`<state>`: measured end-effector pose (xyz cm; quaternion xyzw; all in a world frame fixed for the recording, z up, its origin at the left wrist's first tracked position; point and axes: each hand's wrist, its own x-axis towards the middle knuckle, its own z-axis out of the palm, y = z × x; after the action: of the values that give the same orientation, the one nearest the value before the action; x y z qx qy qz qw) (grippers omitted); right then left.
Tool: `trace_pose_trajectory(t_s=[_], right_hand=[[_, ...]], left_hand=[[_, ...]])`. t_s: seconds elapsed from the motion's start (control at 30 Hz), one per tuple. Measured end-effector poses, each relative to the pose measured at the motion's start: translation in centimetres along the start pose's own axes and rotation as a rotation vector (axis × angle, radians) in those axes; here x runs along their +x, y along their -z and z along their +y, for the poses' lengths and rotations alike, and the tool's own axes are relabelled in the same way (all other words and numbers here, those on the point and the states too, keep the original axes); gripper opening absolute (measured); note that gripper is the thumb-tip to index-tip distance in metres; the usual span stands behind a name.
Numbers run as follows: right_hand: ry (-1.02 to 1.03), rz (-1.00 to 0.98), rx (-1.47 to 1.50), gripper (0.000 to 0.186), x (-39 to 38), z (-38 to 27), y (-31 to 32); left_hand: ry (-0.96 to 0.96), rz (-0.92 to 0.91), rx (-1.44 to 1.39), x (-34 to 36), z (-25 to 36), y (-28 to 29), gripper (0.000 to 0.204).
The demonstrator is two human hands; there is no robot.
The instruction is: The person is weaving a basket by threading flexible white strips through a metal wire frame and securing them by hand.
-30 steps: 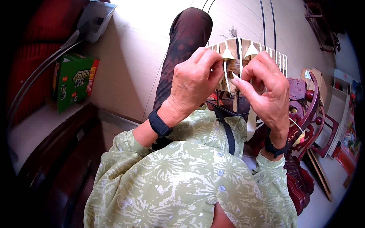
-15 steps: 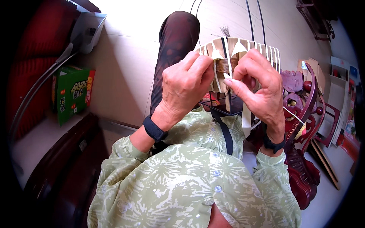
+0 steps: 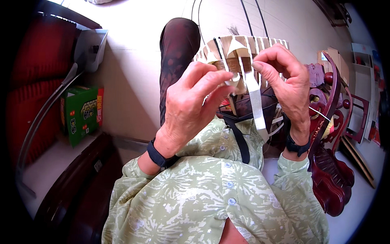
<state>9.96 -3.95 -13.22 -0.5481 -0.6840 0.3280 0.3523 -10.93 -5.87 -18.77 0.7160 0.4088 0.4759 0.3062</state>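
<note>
A curved tan woven piece, with pale ribs and a brown woven band, stands beyond my lap. My left hand is at its near left side, thumb and forefinger bent around a small curled part of a cream strip. A flat length of cream strip hangs from the piece towards my shirt. At the upper right of this length, my right hand has thumb and forefinger tips pressed together; what lies between them is hidden. Folded cream points stick out above the brown band.
Dark thin rods rise behind the woven piece. My knee is left of it. Carved dark red wooden furniture stands at right. A green box and a long-handled dustpan are at left.
My right hand has drawn away to the right of the brown band, exposing more of the cream strip. My left thumb has come down, apart from the forefinger. The view has shifted slightly.
</note>
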Motion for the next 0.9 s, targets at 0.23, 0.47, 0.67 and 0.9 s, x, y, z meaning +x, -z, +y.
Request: trace_pose_trajectory(t_s=[0.23, 0.47, 0.67, 0.9], right_hand=[[0.337, 0.039, -0.406, 0.022, 1.8, -0.6, -1.7], [0.575, 0.008, -0.442, 0.015, 3.8, 0.8, -2.2], [0.517, 0.072, -0.387, 0.013, 3.8, 1.9, -2.5], [0.508, 0.097, -0.36, 0.013, 3.8, 2.1, -2.3]], left_hand=[[-0.006, 0.008, 0.017, 0.5, 0.4, -1.0, 0.02], [0.03, 0.017, -0.037, 0.8, 0.2, -1.2, 0.017], [0.084, 0.042, -0.131, 0.7, -0.3, -1.8, 0.018], [0.101, 0.006, -0.1, 1.1, -0.2, -1.6, 0.018]])
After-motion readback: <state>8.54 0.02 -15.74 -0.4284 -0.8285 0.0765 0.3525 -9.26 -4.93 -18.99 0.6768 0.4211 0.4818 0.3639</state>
